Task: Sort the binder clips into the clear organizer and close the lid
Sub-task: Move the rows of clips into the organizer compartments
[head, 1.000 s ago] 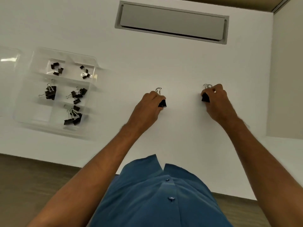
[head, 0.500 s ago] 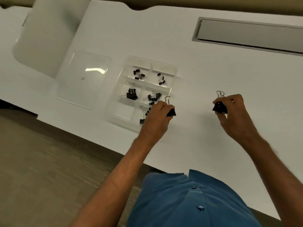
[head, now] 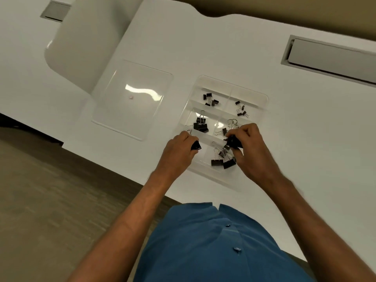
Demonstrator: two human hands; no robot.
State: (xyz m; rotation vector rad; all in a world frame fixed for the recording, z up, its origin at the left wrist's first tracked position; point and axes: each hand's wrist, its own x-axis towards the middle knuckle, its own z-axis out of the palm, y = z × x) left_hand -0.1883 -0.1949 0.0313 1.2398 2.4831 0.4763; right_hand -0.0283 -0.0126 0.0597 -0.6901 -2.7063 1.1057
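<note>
A black binder clip is being pinched in the curled fingers of the left hand over the near-left compartment of the clear organizer, which is lying open on the white table. Another binder clip is being gripped by the right hand above the near-right compartment, where larger clips are already lying. The lid is being left flat at nine o'clock of the organizer, just beside it

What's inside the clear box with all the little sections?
The clear organizer holds black binder clips in several sections. Both hands, each holding a clip, cover part of the near sections.
</note>
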